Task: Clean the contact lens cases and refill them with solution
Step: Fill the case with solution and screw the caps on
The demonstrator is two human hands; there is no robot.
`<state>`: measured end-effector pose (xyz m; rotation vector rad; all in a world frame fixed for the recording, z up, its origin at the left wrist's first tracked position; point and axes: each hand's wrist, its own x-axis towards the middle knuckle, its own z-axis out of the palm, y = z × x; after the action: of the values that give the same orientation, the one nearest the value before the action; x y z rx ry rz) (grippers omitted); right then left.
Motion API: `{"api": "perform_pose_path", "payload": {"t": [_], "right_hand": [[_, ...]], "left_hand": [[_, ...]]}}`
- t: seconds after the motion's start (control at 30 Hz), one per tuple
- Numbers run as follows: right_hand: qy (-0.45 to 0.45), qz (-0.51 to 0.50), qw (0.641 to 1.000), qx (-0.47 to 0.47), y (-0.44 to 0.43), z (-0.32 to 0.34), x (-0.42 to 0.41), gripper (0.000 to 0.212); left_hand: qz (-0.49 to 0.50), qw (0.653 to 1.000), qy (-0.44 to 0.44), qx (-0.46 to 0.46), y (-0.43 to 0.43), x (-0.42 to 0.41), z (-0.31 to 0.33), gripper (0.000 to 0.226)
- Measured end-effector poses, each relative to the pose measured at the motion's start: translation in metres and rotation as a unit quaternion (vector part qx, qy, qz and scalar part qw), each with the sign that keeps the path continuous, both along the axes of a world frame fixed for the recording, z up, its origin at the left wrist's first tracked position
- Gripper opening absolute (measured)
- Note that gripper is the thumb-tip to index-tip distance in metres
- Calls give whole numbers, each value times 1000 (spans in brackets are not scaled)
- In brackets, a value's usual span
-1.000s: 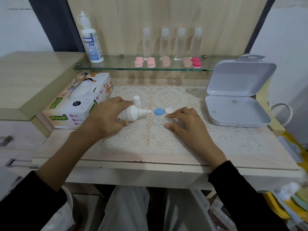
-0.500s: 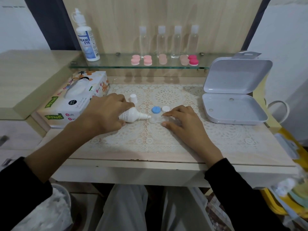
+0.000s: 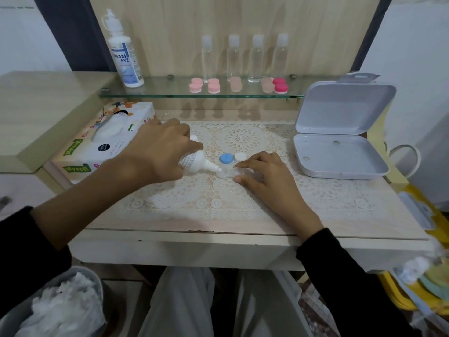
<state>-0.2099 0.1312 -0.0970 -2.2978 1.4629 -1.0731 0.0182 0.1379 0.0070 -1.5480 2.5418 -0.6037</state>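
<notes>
Tipping further than half a second ago, the small bottle (image 3: pixel 197 161) in the left hand (image 3: pixel 159 152) now slants nozzle-down, and its tip meets the left well of the clear case (image 3: pixel 224 173). That hand's fingers are wrapped round the bottle's body. The right hand (image 3: pixel 266 177) lies low on the lace mat (image 3: pixel 243 200) as before, with forefinger and thumb pinching the case's right end from either side. The case sits on the mat near its middle, between the two hands. Just behind it lie a blue cap (image 3: pixel 226 158) and a white cap (image 3: pixel 240 156), side by side. A small white bottle top (image 3: pixel 193 137) peeks out beside the left knuckles. The mat covers a pale wooden table (image 3: pixel 218 242). A tissue box (image 3: pixel 97 144) stands at the table's left edge, and a grey hinged box (image 3: pixel 340 154) sits at the right with its lid up. Behind, a glass shelf (image 3: pixel 158 92) runs along a wood-grain back panel (image 3: pixel 170 32). It carries a tall white solution bottle (image 3: pixel 125 59), four clear bottles (image 3: pixel 244 57) in a row and several pink cases (image 3: pixel 213 85) in front of them. Below the table at the left, a bin (image 3: pixel 14 310) holds crumpled white tissue. Yellow clutter (image 3: pixel 435 283) fills the lower right. Both sleeves are black.
</notes>
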Motion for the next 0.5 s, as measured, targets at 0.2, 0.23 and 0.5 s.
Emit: {"api": "perform_pose_path", "payload": {"t": [0.2, 0.23, 0.5], "right_hand": [[-3, 0, 1000, -2, 0, 0, -2, 33], [-4, 1, 1000, -1, 0, -1, -2, 33], [0, 0, 1000, 2, 0, 0, -2, 34]], "left_hand": [[-13, 999, 14, 33, -4, -5, 5, 48], [-18, 999, 10, 29, -4, -5, 6, 47], [-37, 999, 6, 24, -3, -4, 10, 41]]}}
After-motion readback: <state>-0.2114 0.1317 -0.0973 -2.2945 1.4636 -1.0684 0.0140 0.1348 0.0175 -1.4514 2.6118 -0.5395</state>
